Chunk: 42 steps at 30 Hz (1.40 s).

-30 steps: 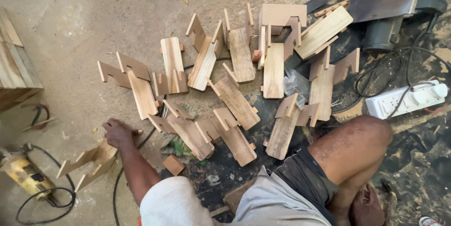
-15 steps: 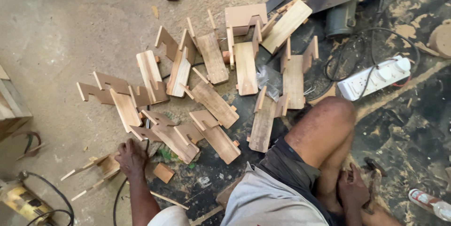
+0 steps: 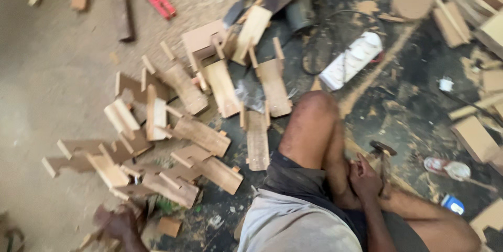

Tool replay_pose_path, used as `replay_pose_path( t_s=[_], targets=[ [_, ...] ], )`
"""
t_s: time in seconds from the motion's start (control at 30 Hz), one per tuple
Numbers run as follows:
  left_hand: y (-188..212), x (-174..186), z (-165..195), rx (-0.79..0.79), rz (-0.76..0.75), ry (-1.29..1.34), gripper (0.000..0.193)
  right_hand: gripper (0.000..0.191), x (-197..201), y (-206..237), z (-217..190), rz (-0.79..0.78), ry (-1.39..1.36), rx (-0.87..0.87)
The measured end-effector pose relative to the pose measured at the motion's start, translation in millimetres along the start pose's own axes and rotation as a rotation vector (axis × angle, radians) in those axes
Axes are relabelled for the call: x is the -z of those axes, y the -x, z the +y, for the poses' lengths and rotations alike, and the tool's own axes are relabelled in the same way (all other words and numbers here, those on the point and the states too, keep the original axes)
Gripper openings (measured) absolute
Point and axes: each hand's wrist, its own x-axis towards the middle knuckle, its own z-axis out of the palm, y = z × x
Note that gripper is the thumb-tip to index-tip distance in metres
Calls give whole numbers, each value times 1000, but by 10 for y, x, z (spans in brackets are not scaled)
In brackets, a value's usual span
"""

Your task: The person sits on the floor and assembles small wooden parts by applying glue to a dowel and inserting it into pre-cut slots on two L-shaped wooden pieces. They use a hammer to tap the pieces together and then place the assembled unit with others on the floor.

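Seated, your right hand (image 3: 365,178) grips a hammer (image 3: 382,152); your blurred left hand (image 3: 119,224), grasp unclear, risks toppling the wood pieces (image 3: 173,186).

Scattered wooden pieces (image 3: 201,135) on floor (image 3: 47,100) left of bent knee (image 3: 313,113), power strip (image 3: 352,59) beyond knee, hammer (image 3: 381,152) right of it.

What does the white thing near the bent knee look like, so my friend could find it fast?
Start at the person's bent knee in the middle of the floor and look up and to the right. There, on the dark, sawdusty ground, lies a long white power strip, tilted, with a black cable looping beside it. It is the only bright white blocky thing; the pieces around it are brown wood.
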Motion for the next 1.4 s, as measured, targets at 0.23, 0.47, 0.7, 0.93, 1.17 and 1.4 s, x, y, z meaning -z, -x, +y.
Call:
replay_pose_path(
  t_s=[0.23,0.47,0.7,0.93,1.17,1.4],
  targets=[
    [-498,-98,1026,29,299,376,54,40,110,121,-167,201,-84,150],
    [-267,4,2124,-295,157,810,33,65,387,90,15,279,386,-63],
    [813,710,3612,-702,-296,1109,24,70,237,-89,171,-138,135,-412],
    [1686,1303,4499,-1128,-669,1248,19,72,330,-101,61,91,-91,-402],
    [2470,1149,4889,-1321,-862,1421,18,71,426,-435,152,101,-174,-380],
    [2884,892,5027,-1463,-813,1253,19,66,362,-560,182,141,-64,-323]
  ],
)
